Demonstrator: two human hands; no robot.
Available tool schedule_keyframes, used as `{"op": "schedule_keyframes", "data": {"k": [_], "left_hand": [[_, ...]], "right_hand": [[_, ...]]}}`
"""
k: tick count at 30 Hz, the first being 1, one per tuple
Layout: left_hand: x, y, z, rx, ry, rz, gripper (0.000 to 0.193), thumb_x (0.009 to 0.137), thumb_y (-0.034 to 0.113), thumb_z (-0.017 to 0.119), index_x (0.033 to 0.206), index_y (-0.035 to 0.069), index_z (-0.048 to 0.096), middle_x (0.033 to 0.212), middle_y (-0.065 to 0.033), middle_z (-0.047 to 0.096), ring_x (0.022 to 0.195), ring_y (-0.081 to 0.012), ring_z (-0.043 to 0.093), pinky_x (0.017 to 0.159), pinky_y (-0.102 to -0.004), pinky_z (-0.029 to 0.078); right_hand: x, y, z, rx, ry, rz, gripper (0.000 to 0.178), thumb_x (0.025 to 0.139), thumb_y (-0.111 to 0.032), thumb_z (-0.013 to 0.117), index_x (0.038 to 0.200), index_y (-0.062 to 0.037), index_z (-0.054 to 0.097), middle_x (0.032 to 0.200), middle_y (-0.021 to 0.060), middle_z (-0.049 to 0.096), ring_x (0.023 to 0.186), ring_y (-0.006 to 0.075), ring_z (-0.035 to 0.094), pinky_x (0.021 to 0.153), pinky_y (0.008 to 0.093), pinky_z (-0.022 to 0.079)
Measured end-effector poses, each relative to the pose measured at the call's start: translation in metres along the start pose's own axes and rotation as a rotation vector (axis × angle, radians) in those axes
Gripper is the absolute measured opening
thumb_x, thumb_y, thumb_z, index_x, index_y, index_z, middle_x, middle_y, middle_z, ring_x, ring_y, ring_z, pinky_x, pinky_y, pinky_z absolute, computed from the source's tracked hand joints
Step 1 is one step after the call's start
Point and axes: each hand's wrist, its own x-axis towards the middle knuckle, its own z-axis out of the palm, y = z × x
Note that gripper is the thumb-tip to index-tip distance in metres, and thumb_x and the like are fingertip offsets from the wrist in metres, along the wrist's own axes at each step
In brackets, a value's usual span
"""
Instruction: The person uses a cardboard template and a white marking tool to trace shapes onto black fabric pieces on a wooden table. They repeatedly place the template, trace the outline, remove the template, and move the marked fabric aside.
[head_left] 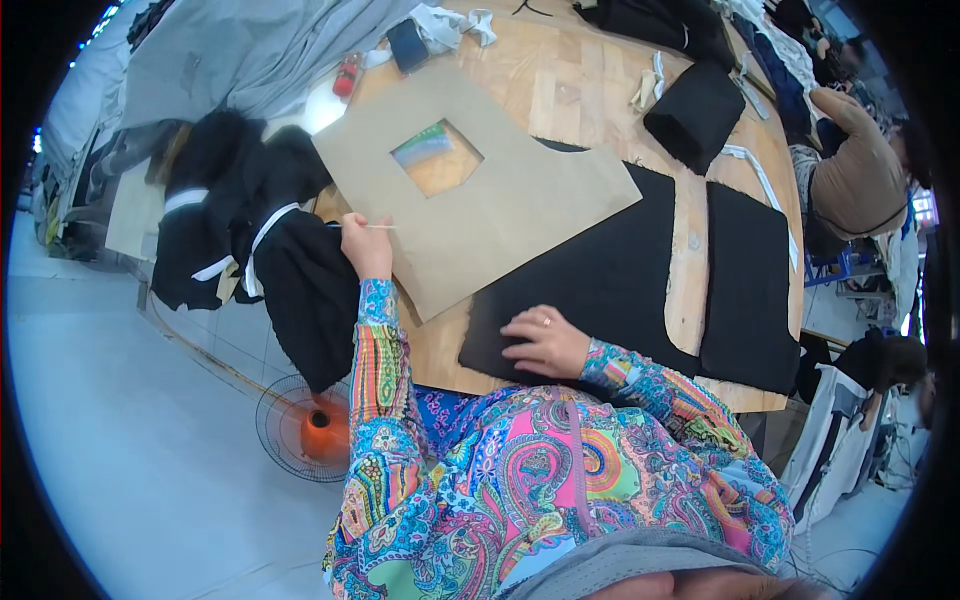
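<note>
My left hand [368,248] is closed around a thin pen-like stick [380,227] at the left edge of a tan card pattern [480,210]. The card has a five-sided hole, through which the wooden table and a green-and-blue patch show. Under its right side lies a cut black fabric panel [610,275], partly covered by the card. My right hand [548,342] rests on the near part of that panel, fingers apart, with a ring on one finger and nothing held. To the right lies a second black fabric panel [745,290].
Black garments with white bands [300,250] hang over the table's left edge, above an orange fan [325,428] on the floor. Farther back are a dark phone-like slab [408,46], a red object [346,78] and a folded black cloth [695,117]. Another person [858,170] is at the right.
</note>
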Motion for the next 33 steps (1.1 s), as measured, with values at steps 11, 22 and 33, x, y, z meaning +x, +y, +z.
{"op": "schedule_keyframes", "data": {"k": [11, 22, 33], "left_hand": [[-0.039, 0.115, -0.039, -0.483, 0.131, 0.762, 0.024, 0.082, -0.004, 0.065, 0.077, 0.003, 0.042, 0.105, -0.0224, 0.06, 0.087, -0.0236, 0.063, 0.072, -0.0309, 0.052], [-0.081, 0.161, -0.059, -1.158, -0.278, 0.317, 0.03, 0.085, -0.007, 0.06, 0.08, 0.01, 0.036, 0.112, -0.0145, 0.058, 0.097, -0.0177, 0.058, 0.084, -0.0289, 0.045], [-0.146, 0.065, 0.068, -0.455, -0.596, 0.317, 0.018, 0.08, -0.002, 0.064, 0.08, 0.002, 0.047, 0.097, -0.014, 0.061, 0.069, -0.0176, 0.056, 0.066, -0.0289, 0.047]], "right_hand": [[0.059, 0.068, -0.193, -0.331, 0.743, 0.285, 0.038, 0.075, -0.011, 0.072, 0.112, -0.0075, 0.062, 0.119, 0.0132, 0.056, 0.115, 0.0299, 0.05, 0.096, 0.0376, 0.04], [-0.066, 0.095, -0.295, 0.29, 0.664, 0.657, 0.083, 0.079, -0.03, 0.071, 0.144, -0.0051, 0.025, 0.142, 0.0111, 0.037, 0.13, 0.0222, 0.037, 0.104, 0.0346, 0.032], [-0.185, 0.045, -0.143, 0.734, 0.647, 1.137, 0.047, 0.08, -0.004, 0.065, 0.124, 0.0004, 0.05, 0.112, 0.0068, 0.062, 0.098, 0.0139, 0.06, 0.087, 0.028, 0.047]]}}
